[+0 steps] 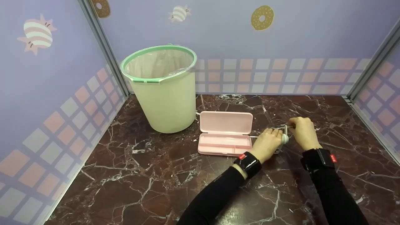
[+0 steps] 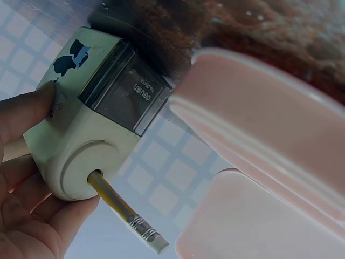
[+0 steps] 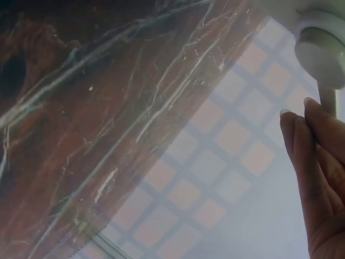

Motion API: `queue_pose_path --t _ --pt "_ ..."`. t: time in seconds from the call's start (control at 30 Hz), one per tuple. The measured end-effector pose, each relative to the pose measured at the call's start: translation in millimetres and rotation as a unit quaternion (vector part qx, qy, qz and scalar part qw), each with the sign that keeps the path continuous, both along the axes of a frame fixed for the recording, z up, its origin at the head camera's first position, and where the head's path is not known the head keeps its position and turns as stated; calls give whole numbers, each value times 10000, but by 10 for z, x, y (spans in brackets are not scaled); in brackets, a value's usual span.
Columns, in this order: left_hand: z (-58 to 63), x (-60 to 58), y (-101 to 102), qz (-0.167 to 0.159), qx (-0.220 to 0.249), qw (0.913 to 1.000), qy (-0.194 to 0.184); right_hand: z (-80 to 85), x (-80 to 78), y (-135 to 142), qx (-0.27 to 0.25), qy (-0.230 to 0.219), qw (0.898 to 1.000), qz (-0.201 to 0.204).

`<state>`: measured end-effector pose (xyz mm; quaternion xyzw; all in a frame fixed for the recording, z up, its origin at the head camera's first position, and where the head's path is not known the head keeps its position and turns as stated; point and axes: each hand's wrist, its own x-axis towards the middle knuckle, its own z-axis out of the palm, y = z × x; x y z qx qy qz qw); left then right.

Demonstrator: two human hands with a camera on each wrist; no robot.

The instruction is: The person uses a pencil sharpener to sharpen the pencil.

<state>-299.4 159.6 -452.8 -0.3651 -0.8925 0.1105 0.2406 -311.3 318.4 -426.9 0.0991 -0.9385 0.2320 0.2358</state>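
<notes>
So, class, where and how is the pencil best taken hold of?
Pinch the pencil near its eraser end, probably coming from beside the pink case: that end juts out of the sharpener on that side, while the other end is hidden inside.

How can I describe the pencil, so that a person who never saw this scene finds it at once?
Right of the tall bin on the marbled table sits an open pink case. Right of that is a pale sharpener, and the pencil sticks out of it towards the case. Unlike these boxy neighbours, it is thin, yellow and grey, with a white eraser.
</notes>
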Motion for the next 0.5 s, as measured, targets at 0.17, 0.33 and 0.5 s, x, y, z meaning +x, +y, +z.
queue_pose_path --t 0.17,0.33,0.5 --pt "1 -2 2 25 -6 10000 -45 -6 -25 4 -38 -105 9999 33" --pt "-10 -11 -1 -37 1 9999 -101 -19 -46 19 -34 -173 9998 13" --pt "-14 -21 -6 -116 73 9999 -27 -45 -95 41 73 -423 9990 84"
